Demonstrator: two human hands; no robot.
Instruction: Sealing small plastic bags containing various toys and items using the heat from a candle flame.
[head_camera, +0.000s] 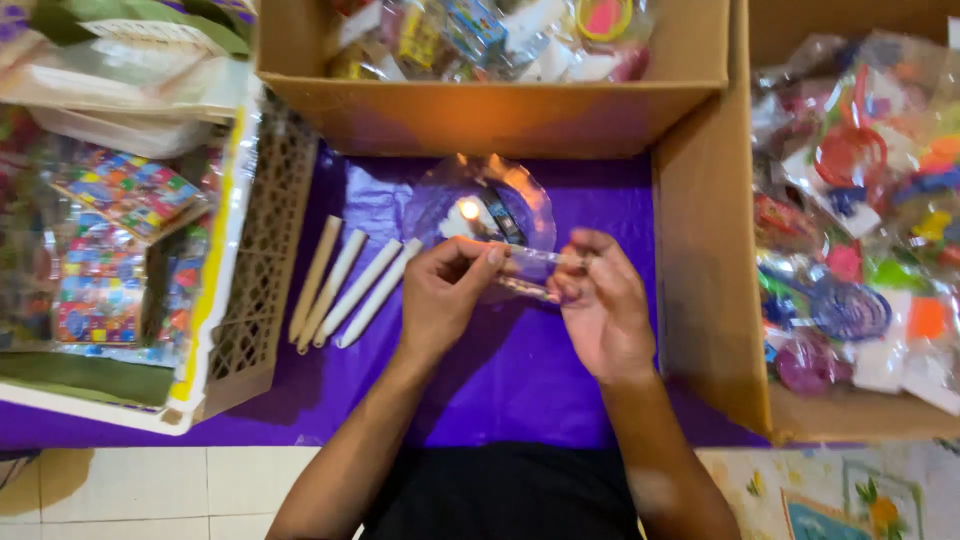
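My left hand (445, 295) and my right hand (600, 300) together pinch a small clear plastic bag (535, 270), one at each end. The bag is held just in front of a lit candle flame (468, 209) that stands on a clear glass plate (525, 200). The plate rests on a purple sheet (520, 370). Several white candles (350, 290) lie side by side on the sheet, left of my left hand.
A cardboard box (490, 110) of packaged small toys stands behind the plate. Another cardboard box (700, 250) of bagged toys stands at the right. A white basket (235, 250) with colourful packets sits at the left. Tiled floor (150, 490) shows below.
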